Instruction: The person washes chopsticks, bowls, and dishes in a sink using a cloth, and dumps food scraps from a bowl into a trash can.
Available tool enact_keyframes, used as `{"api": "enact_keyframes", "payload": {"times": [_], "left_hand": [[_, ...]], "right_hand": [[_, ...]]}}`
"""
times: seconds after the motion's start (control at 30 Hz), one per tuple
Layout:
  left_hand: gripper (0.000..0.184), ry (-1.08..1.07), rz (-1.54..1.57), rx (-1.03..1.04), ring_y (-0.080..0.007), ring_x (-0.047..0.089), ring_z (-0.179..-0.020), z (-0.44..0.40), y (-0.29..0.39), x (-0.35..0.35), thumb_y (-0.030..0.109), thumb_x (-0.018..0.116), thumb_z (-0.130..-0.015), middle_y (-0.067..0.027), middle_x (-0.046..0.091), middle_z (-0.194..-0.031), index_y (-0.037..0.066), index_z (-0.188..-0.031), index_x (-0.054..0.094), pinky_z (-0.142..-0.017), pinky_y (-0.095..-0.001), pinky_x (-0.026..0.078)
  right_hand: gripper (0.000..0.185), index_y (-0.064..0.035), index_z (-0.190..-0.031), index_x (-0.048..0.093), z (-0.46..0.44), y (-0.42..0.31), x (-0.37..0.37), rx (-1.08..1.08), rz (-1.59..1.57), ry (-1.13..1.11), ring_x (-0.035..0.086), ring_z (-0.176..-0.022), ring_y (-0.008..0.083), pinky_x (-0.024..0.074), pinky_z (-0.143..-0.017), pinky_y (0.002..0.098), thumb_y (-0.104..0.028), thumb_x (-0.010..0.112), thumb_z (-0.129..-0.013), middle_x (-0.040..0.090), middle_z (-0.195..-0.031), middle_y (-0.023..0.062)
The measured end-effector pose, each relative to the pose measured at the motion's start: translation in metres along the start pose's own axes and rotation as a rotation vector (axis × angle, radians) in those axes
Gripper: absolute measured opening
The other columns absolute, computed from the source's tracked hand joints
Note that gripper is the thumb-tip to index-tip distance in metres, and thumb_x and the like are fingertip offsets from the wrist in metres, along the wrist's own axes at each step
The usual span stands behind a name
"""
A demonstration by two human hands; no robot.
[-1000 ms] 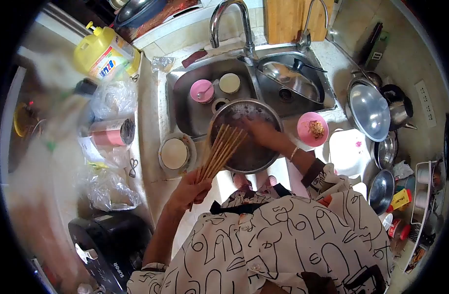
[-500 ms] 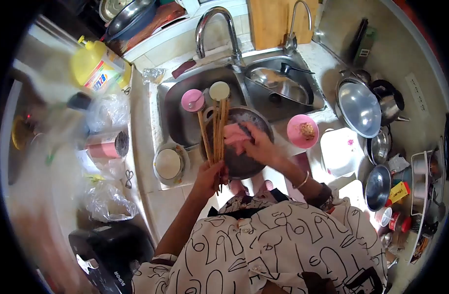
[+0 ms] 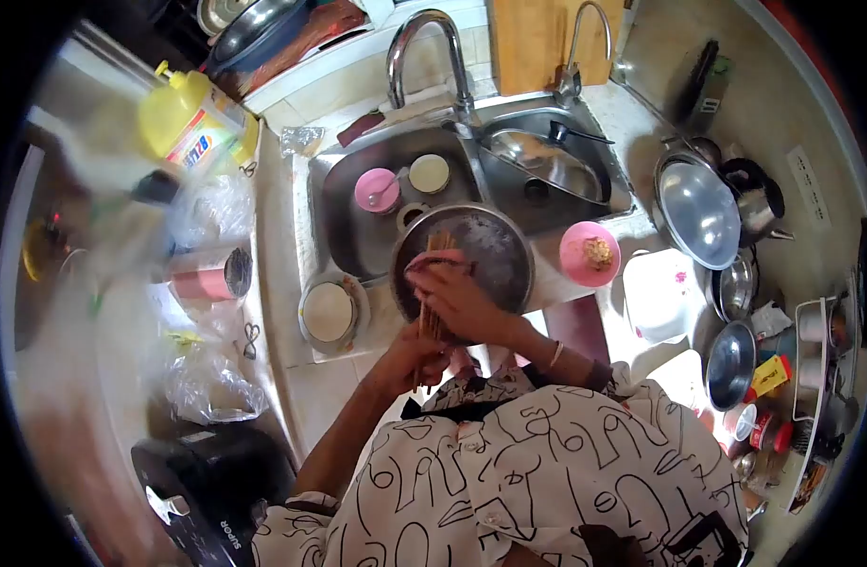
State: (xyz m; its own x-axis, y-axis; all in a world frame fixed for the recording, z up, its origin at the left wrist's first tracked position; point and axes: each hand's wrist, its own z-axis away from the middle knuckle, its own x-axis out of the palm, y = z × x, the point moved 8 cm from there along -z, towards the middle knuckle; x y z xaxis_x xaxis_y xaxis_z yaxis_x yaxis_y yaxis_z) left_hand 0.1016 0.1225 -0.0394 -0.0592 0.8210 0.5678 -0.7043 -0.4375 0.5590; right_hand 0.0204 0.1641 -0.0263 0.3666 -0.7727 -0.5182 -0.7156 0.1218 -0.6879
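Left grip [image 3: 417, 357] around chopsticks [image 3: 442, 241] near kitchen sink [image 3: 346, 231]

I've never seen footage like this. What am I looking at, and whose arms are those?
No robot here: these are a person's bare arms, seen by one camera worn on the head, looking down, which takes every picture. The left hand grips a bundle of chopsticks; the right hand holds a pink cloth against them, over a large metal bowl. Beyond is a double sink, with a pink bowl and a pale one. Another pink bowl, containing food bits, sits on the right.
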Motion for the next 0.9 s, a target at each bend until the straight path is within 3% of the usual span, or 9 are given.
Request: {"api": "enact_keyframes", "payload": {"times": [0.17, 0.3, 0.37, 0.53, 0.6, 0.7, 0.77, 0.8, 0.9], "left_hand": [[0.025, 0.03, 0.022, -0.061, -0.0076, 0.035, -0.041, 0.018, -0.003, 0.011, 0.003, 0.05, -0.074, -0.0043, 0.045, -0.067, 0.007, -0.096, 0.039, -0.032, -0.0198, 0.026], [0.027, 0.129, 0.012, -0.035, -0.0069, 0.034, -0.041, 0.038, -0.001, -0.001, 0.006, 0.05, -0.075, -0.0041, 0.046, -0.067, 0.007, -0.1, 0.04, -0.032, -0.0188, 0.025], [0.011, 0.174, 0.038, 0.016, -0.0087, 0.037, -0.039, 0.043, 0.004, -0.01, 0.006, 0.051, -0.076, -0.0039, 0.045, -0.057, 0.003, -0.085, 0.046, -0.032, -0.0218, 0.027], [0.007, 0.232, 0.039, 0.029, -0.0104, 0.039, -0.04, 0.024, -0.007, -0.028, 0.005, 0.05, -0.075, -0.0047, 0.044, -0.054, 0.0, -0.079, 0.048, -0.035, -0.0235, 0.031], [0.015, 0.291, -0.086, -0.01, -0.0086, 0.037, -0.041, 0.016, -0.008, -0.033, 0.009, 0.052, -0.075, -0.0051, 0.047, -0.062, 0.0, -0.087, 0.047, -0.038, -0.0212, 0.029], [0.016, 0.251, -0.063, -0.001, -0.0104, 0.04, -0.043, 0.003, -0.008, -0.034, 0.007, 0.052, -0.074, -0.0063, 0.047, -0.061, 0.0, -0.087, 0.046, -0.039, -0.0213, 0.03], [0.017, 0.252, -0.092, -0.006, -0.0111, 0.041, -0.044, -0.008, -0.008, -0.038, 0.006, 0.051, -0.073, -0.0069, 0.047, -0.061, 0.0, -0.088, 0.047, -0.039, -0.0214, 0.031], [0.017, 0.255, -0.118, -0.014, -0.0119, 0.042, -0.044, -0.013, -0.007, -0.038, 0.005, 0.051, -0.073, -0.0075, 0.048, -0.062, 0.001, -0.089, 0.047, -0.04, -0.0216, 0.032], [0.022, 0.283, -0.063, 0.011, -0.0125, 0.043, -0.046, -0.027, 0.008, -0.025, 0.003, 0.049, -0.073, -0.0075, 0.05, -0.064, 0.004, -0.094, 0.046, -0.04, -0.0222, 0.034]], "right_hand": [[0.031, -0.0051, -0.112, 0.047, -0.009, 0.049, 0.0, 0.164, -0.009, -0.024, 0.043, -0.101, 0.0318, 0.0349, -0.087, 0.0373, -0.017, 0.044, -0.083, 0.045, -0.111, 0.0173], [0.03, -0.0048, -0.11, 0.047, -0.013, 0.07, 0.003, 0.12, 0.095, -0.177, 0.043, -0.098, 0.0342, 0.0357, -0.087, 0.039, -0.021, 0.044, -0.084, 0.045, -0.109, 0.0171], [0.037, -0.0081, -0.119, 0.042, -0.011, 0.092, 0.006, 0.336, 0.253, -0.288, 0.043, -0.098, 0.0322, 0.037, -0.085, 0.0382, -0.023, 0.04, -0.086, 0.043, -0.107, 0.0177], [0.037, -0.0084, -0.117, 0.044, -0.003, 0.095, 0.003, 0.315, 0.459, -0.223, 0.046, -0.091, 0.0334, 0.0404, -0.078, 0.0401, -0.024, 0.043, -0.084, 0.047, -0.1, 0.0183], [0.037, -0.0089, -0.117, 0.044, 0.001, 0.104, 0.002, 0.302, 0.522, -0.225, 0.048, -0.088, 0.0342, 0.0411, -0.077, 0.0406, -0.024, 0.043, -0.083, 0.048, -0.1, 0.0186], [0.039, -0.0089, -0.119, 0.043, 0.001, 0.115, -0.007, 0.394, 0.191, -0.185, 0.051, -0.085, 0.031, 0.0433, -0.075, 0.0383, -0.018, 0.046, -0.081, 0.049, -0.102, 0.0159], [0.042, -0.0078, -0.12, 0.041, -0.007, 0.09, -0.032, 0.503, -0.166, -0.106, 0.053, -0.086, 0.0267, 0.0437, -0.077, 0.0338, -0.009, 0.049, -0.078, 0.051, -0.103, 0.0136], [0.042, -0.0078, -0.12, 0.041, -0.015, 0.066, -0.049, 0.508, -0.161, -0.102, 0.053, -0.086, 0.0267, 0.0437, -0.077, 0.0338, -0.009, 0.049, -0.078, 0.051, -0.103, 0.0136], [0.044, -0.0072, -0.118, 0.043, -0.009, 0.03, -0.046, 0.824, -0.548, -0.171, 0.052, -0.089, 0.0233, 0.0429, -0.078, 0.0298, -0.002, 0.051, -0.075, 0.051, -0.102, 0.0116]]}}
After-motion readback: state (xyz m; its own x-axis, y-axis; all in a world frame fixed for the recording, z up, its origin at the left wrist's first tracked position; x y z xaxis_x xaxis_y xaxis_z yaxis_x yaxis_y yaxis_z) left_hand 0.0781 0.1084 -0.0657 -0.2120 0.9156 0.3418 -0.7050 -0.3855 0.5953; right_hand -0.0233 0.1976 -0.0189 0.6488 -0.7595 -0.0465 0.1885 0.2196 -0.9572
